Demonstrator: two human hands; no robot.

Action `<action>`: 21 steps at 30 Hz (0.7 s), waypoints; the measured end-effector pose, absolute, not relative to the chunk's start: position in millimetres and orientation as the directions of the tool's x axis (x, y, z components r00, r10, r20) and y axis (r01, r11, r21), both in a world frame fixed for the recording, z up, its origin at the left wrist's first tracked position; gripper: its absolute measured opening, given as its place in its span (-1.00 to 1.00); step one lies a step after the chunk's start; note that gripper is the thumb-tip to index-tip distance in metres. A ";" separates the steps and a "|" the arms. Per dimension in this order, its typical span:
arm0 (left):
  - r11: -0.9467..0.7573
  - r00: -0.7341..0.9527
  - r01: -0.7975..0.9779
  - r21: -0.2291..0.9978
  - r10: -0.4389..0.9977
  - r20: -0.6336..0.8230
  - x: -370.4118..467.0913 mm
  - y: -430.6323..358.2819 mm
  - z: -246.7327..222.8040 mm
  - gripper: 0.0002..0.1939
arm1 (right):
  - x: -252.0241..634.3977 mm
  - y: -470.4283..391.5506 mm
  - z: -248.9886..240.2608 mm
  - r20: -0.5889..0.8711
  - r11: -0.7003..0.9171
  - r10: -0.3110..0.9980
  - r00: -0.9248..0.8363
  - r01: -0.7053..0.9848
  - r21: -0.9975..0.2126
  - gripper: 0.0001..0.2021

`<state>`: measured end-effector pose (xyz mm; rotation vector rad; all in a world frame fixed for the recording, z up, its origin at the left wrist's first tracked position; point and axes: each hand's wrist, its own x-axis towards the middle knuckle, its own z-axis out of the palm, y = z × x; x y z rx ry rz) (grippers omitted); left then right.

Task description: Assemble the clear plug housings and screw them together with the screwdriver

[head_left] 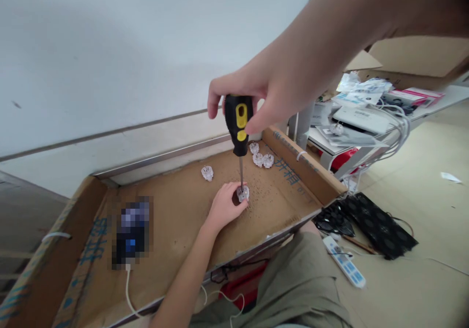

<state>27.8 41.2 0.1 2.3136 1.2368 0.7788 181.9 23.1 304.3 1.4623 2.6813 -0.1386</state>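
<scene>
My right hand point(256, 93) grips the black and yellow handle of a screwdriver point(239, 125) from above. The screwdriver stands upright, its shaft reaching down to a small clear plastic piece point(243, 194). Thumb and fingers of my left hand point(226, 206) hold that piece against the cardboard surface point(176, 235). The tip of the screwdriver is too small to make out. Behind and to the right lie several similar clear pieces point(268, 160), and one more clear piece point(207, 173) sits alone to the left.
Raised cardboard walls point(308, 166) border the work surface. A blurred-out device point(132, 232) with a white cable lies at the left. At the right are a cluttered table point(421, 118), black fan panels point(381, 225) and a power strip point(344, 262) on the floor.
</scene>
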 end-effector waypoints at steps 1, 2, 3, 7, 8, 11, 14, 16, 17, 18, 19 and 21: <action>-0.527 0.453 0.618 0.584 0.845 0.283 27.6 41.5 -0.2 -0.58 | 182.4 22.0 304.5 -0.133 0.539 0.837 -0.530 0.842 0.036 -0.62; -0.525 0.452 0.616 0.588 0.846 0.282 27.5 41.8 -0.4 -0.58 | 182.3 20.7 304.6 -0.113 0.525 0.851 -0.514 0.839 0.141 -0.67; -0.522 0.449 0.615 0.591 0.848 0.281 27.4 42.1 -0.5 -0.57 | 181.7 19.5 304.5 -0.065 0.499 0.863 -0.500 0.829 0.252 -0.63; -0.506 0.435 0.615 0.604 0.857 0.276 27.3 42.9 -0.9 -0.58 | 178.0 17.0 304.9 0.048 0.484 0.834 -0.549 0.772 0.411 -0.46; -0.505 0.434 0.615 0.606 0.858 0.274 27.3 43.0 -0.9 -0.58 | 177.3 17.4 305.6 0.004 0.514 0.829 -0.560 0.764 0.390 -0.49; -0.504 0.433 0.615 0.606 0.859 0.275 27.4 43.0 -0.9 -0.58 | 176.3 23.2 305.9 -0.105 0.546 0.830 -0.548 0.757 0.360 -0.51; -0.505 0.436 0.614 0.607 0.858 0.273 27.2 43.1 -1.3 -0.58 | 178.7 34.1 301.5 0.051 0.440 0.855 -0.516 0.774 0.455 -0.41; -0.507 0.440 0.603 0.616 0.855 0.274 26.9 43.3 -2.0 -0.58 | 183.3 40.7 299.1 0.117 0.389 0.869 -0.481 0.809 0.439 -0.33; -0.509 0.441 0.595 0.622 0.854 0.278 26.7 43.5 -2.3 -0.57 | 186.3 42.7 299.1 0.094 0.394 0.881 -0.464 0.829 0.397 -0.33; -0.512 0.442 0.587 0.627 0.852 0.282 26.5 43.7 -2.7 -0.56 | 189.4 43.7 300.2 0.036 0.407 0.895 -0.445 0.845 0.346 -0.31; -0.514 0.441 0.581 0.630 0.850 0.287 26.4 43.9 -3.1 -0.56 | 192.3 43.7 302.0 -0.026 0.417 0.903 -0.429 0.859 0.298 -0.29; -0.515 0.440 0.581 0.631 0.850 0.289 26.2 44.3 -3.9 -0.54 | 195.9 41.7 306.4 -0.099 0.425 0.905 -0.414 0.872 0.241 -0.38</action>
